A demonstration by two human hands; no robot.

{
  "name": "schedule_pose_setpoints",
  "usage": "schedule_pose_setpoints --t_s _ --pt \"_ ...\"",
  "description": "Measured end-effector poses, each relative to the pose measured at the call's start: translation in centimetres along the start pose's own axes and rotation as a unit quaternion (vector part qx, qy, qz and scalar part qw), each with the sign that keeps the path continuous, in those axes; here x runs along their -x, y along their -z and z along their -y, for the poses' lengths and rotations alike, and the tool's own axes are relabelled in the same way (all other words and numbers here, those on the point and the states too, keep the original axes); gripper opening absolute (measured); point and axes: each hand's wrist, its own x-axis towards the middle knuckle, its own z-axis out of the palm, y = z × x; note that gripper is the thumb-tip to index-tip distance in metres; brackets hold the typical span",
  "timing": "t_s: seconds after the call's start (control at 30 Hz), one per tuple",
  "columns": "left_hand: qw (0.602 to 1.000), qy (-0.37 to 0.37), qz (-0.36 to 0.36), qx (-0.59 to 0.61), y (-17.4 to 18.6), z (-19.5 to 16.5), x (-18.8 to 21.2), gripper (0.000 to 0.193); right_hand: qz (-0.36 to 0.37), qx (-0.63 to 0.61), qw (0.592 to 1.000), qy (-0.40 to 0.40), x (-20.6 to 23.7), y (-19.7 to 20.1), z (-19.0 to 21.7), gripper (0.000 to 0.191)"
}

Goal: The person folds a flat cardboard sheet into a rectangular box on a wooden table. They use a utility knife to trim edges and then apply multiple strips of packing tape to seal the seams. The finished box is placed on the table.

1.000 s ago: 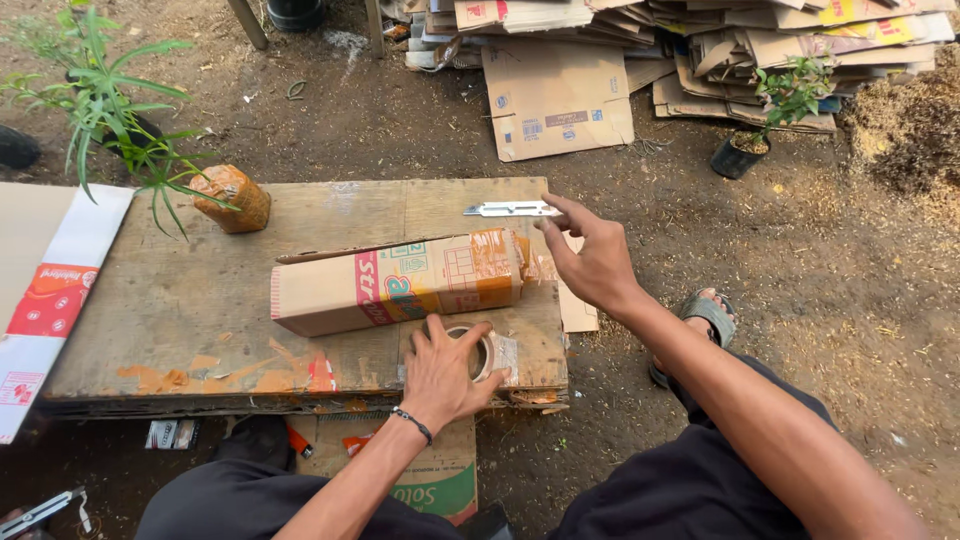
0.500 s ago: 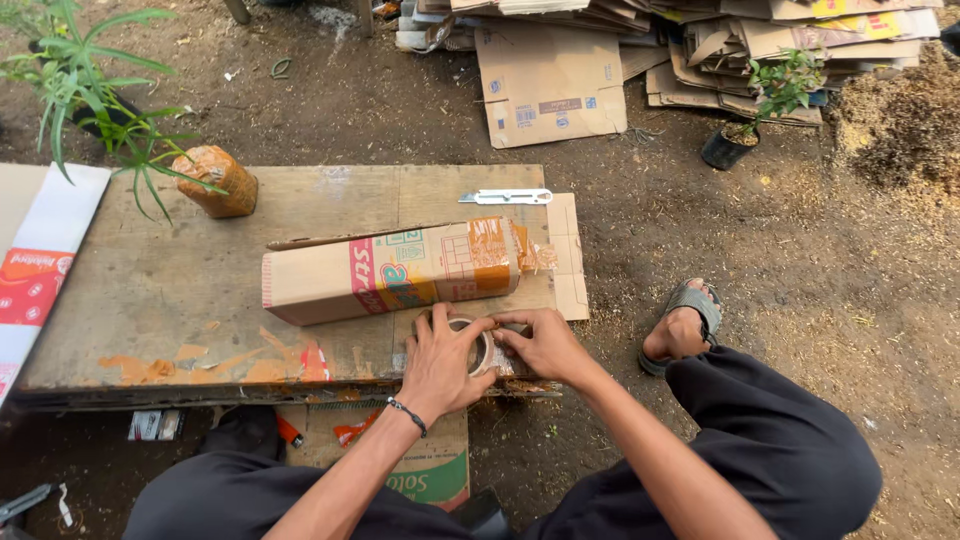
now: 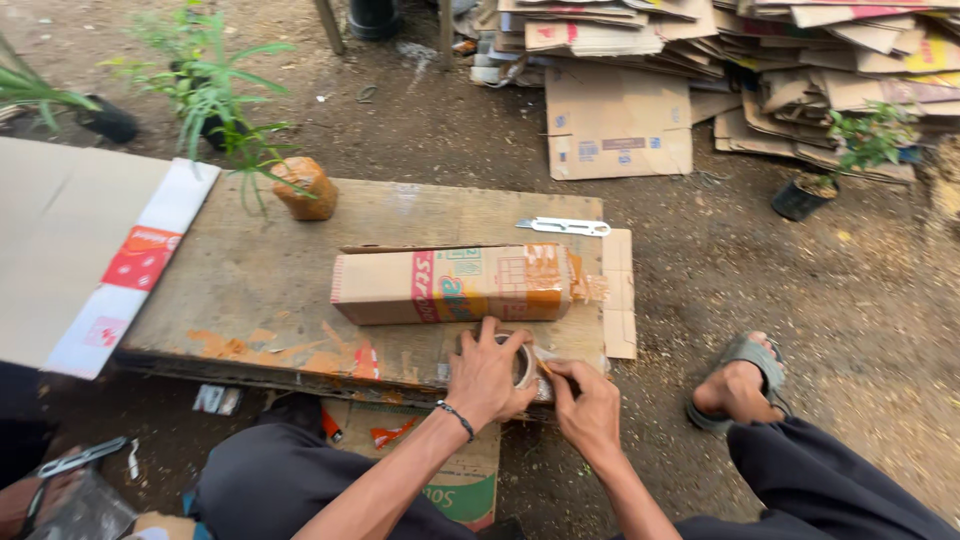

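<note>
My left hand [image 3: 487,375] is closed over a roll of clear tape [image 3: 524,362] at the near edge of a low wooden board [image 3: 260,280]. My right hand [image 3: 587,402] pinches the loose end of the tape beside the roll. Just behind the hands lies a long folded cardboard box [image 3: 455,284] with red and green print, its right end brown with tape. A metal utility knife [image 3: 565,227] rests on the board's far right corner.
A flat white and red cardboard sheet [image 3: 90,260] lies to the left. A brown lump [image 3: 305,188] and potted plants [image 3: 205,85] sit at the back left. Flattened cartons [image 3: 700,60] are piled behind. My sandalled foot [image 3: 740,380] rests on the dirt at right.
My right hand left the knife on the far corner of the board and came back to the tape roll. It now pinches the tape end. My left hand stayed on the roll.
</note>
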Motion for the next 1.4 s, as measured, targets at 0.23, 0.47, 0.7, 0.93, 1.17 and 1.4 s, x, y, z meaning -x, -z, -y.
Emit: schedule_pose_setpoints --t_s 0.23,0.47,0.7,0.93,1.17,1.4 --pt "1.000 0.001 0.012 -0.018 0.3 0.9 0.3 0.069 -0.042 0.046 0.997 0.048 1.5 0.3 1.0 0.014" --pt "0.999 -0.006 -0.023 -0.023 -0.4 0.7 0.7 0.066 -0.043 -0.005 0.997 -0.067 1.6 0.7 0.9 0.022" --pt "0.998 -0.024 -0.033 -0.039 -1.6 0.2 0.3 0.062 -0.096 -0.014 0.995 -0.027 2.1 0.8 -0.4 0.021" --pt "0.987 -0.096 -0.099 -0.086 -3.1 -0.4 0.5 0.051 -0.102 0.007 0.993 0.057 2.8 1.3 -1.3 0.027" --pt "0.991 -0.041 -0.070 -0.111 -3.9 -1.3 0.1 0.055 -0.165 -0.196 0.960 -0.117 1.9 1.1 -3.4 0.039" --pt "0.981 -0.066 -0.036 -0.181 -0.5 -2.6 0.4 0.117 -0.047 -0.228 0.953 -0.192 -2.7 2.3 -3.9 0.036"
